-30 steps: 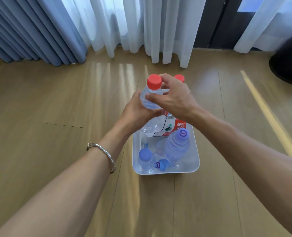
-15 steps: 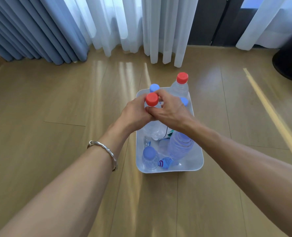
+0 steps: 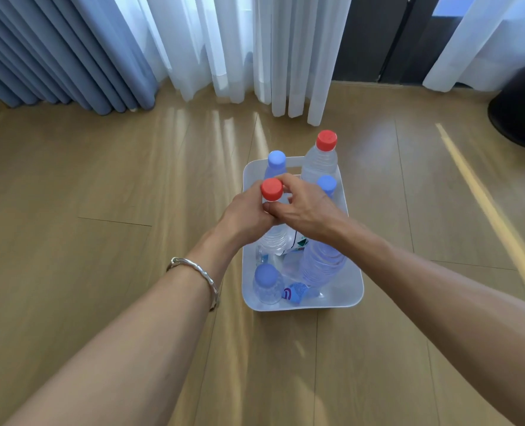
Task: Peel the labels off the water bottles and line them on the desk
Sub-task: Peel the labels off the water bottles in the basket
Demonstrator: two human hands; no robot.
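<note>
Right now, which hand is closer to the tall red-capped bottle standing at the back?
Right. The right hand sits just in front of the tall bottle; the left hand is farther off to its left, gripping the other red-capped bottle.

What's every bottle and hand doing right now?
Tub: on the floor, bottles inside.
Held bottle: upright over the tub, capped.
Left hand: wrapped round the held bottle's neck.
Right hand: pinching the same bottle near its top.
Far bottle: upright, capped, no label showing.
Leaning bottle: tilted inside the tub.
</note>
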